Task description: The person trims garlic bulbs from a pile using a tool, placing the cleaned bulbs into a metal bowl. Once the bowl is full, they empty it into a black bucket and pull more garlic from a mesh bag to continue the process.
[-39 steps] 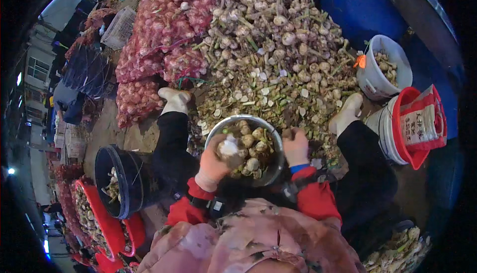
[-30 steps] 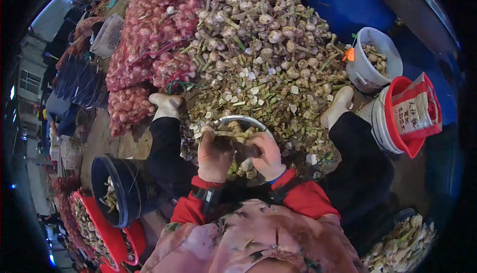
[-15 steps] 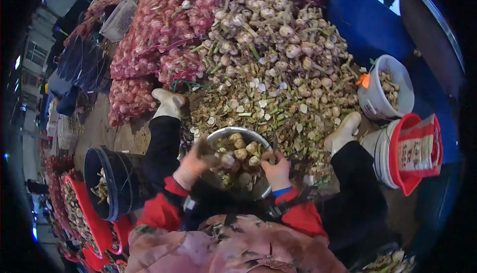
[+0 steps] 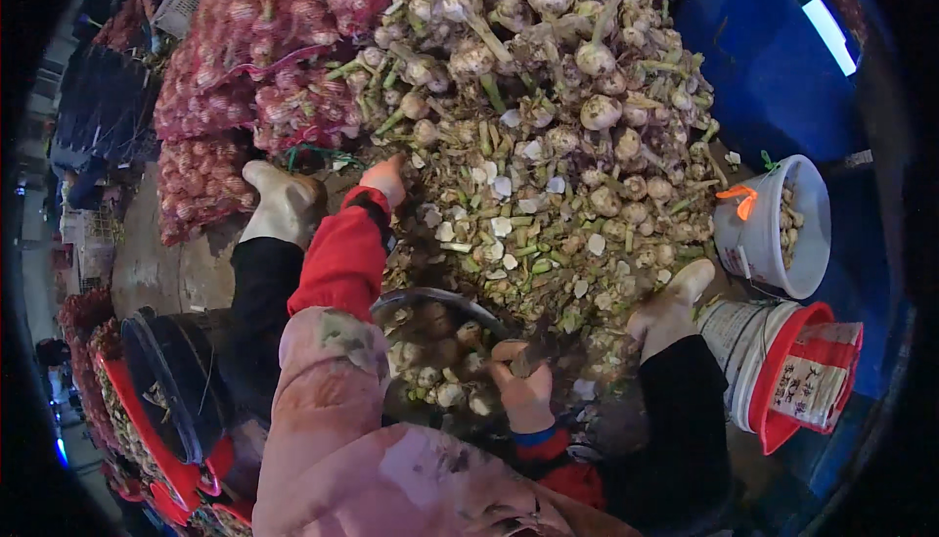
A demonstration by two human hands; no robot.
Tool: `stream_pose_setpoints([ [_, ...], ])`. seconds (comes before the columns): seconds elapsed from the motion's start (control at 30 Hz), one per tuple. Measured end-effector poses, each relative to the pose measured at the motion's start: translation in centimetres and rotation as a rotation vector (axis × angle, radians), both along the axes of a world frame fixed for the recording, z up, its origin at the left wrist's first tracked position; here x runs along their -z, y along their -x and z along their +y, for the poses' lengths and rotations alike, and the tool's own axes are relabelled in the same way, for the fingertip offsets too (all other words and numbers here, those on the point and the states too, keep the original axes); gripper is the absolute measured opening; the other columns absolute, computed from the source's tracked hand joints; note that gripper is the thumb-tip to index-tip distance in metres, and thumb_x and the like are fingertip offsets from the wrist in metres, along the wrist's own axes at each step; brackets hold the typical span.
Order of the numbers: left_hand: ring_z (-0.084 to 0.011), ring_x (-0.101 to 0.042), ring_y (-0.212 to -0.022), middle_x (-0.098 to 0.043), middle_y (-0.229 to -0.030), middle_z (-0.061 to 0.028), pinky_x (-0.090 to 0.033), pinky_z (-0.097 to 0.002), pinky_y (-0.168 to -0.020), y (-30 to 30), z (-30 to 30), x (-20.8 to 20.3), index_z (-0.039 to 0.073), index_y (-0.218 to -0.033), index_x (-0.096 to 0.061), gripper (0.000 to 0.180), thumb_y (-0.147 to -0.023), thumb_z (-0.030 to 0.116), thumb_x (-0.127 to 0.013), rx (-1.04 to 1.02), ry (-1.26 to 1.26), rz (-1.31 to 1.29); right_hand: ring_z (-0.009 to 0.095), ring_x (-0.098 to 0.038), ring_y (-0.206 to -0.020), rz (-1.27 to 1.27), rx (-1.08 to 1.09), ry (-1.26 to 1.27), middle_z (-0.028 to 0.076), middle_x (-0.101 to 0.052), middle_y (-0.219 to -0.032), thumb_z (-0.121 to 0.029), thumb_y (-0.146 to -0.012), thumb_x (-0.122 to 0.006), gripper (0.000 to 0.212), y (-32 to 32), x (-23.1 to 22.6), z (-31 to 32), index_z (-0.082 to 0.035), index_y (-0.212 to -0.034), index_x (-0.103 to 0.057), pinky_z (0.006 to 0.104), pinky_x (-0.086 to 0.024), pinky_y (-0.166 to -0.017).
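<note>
My left arm stretches forward in its red cuff. The left hand (image 4: 384,181) is low at the left edge of the garlic pile (image 4: 562,58), over the scraps; its fingers are mostly hidden. Close to my body, the right hand (image 4: 526,398) is closed around a short knife (image 4: 534,357), its blade blurred and pointing up and away. Between my legs sits a round metal basin (image 4: 445,295) holding several trimmed garlic heads (image 4: 450,395). My right hand is over the basin's right side. My left sleeve covers part of its left side.
Cut stems and skins (image 4: 518,234) litter the floor before the basin. Red mesh sacks of garlic (image 4: 210,180) are stacked at far left. A white bucket (image 4: 768,229) and a red tub (image 4: 787,380) stand right; a black bucket (image 4: 171,380) stands left. My boots (image 4: 284,206) flank the scraps.
My left hand has left the basin and reached forward to the pile's left edge. My right hand stays by the basin with the knife. The view has shifted forward and closer to the pile.
</note>
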State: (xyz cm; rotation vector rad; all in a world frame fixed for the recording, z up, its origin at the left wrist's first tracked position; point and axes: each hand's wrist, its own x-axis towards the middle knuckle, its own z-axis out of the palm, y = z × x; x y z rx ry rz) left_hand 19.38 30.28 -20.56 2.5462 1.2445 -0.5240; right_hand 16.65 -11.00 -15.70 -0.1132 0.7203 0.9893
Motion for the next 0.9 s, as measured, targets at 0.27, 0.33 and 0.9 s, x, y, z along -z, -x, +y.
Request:
stream_pose_setpoints([
  [0.27,-0.0237,-0.061,-0.105,-0.063,-0.115,-0.0145,-0.047,-0.034,-0.094,2.3,-4.9,-6.3,0.006,-0.13,-0.047,0.078,-0.062,0.02,-0.083,-0.068,0.332,-0.487,0.012,-0.056,-0.091,-1.105,-0.557,0.674,0.002,-0.062,-0.096,-0.001,-0.083,-0.063,0.011,0.1,-2.9,0.1,-0.006,-0.092,-0.062,0.0312,-0.046,-0.082],
  [0.33,-0.0151,-0.057,-0.103,-0.059,-0.114,-0.0121,-0.047,-0.0296,-0.092,3.7,-8.7,-10.8,0.002,-0.129,-0.037,0.081,-0.063,0.009,-0.084,-0.18,0.698,-0.649,0.013,-0.057,-0.089,-1.103,-0.57,0.726,0.002,-0.061,-0.092,-0.001,-0.08,-0.064,0.011,-0.2,-5.1,0.6,-0.005,-0.09,-0.062,0.03,-0.046,-0.079],
  [0.9,-0.0305,-0.062,-0.102,-0.058,-0.115,-0.0209,-0.049,-0.0363,-0.087,15.9,-28.3,-20.1,-0.002,-0.123,-0.048,0.08,-0.062,0.032,-0.086,0.216,0.45,-0.668,0.037,-0.059,-0.089,-2.291,-0.668,0.968,0.013,-0.057,-0.096,-0.013,-0.071,-0.067,0.02,2.5,-7.8,-1.7,-0.007,-0.089,-0.06,0.0457,-0.049,-0.075],
])
